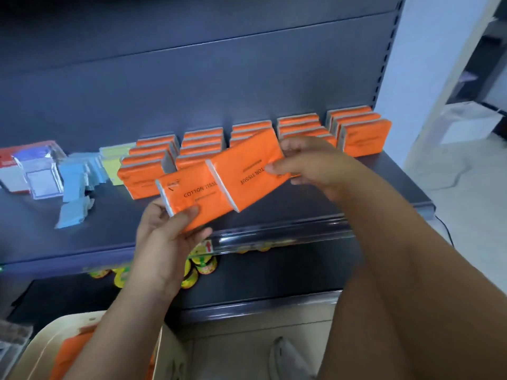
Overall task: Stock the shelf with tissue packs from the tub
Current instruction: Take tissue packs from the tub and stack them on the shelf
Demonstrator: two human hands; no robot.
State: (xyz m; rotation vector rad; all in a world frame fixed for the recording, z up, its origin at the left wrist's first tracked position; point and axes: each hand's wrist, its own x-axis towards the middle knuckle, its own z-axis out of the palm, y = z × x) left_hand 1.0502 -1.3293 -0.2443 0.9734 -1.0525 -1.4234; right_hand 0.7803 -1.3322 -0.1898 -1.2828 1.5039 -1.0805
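Observation:
Two orange tissue packs are held above the dark shelf. My left hand grips the lower-left pack, thumb on its printed face. My right hand grips the upper-right pack by its right end; this pack overlaps the other one. Several rows of orange packs stand on edge along the back of the shelf. The cream tub sits at the bottom left with orange packs inside, partly hidden by my left forearm.
Small blue packets, a pale green stack and clear-wrapped red and blue items lie on the shelf's left part. Yellow-labelled jars stand on the shelf below. A white wall and floor lie to the right.

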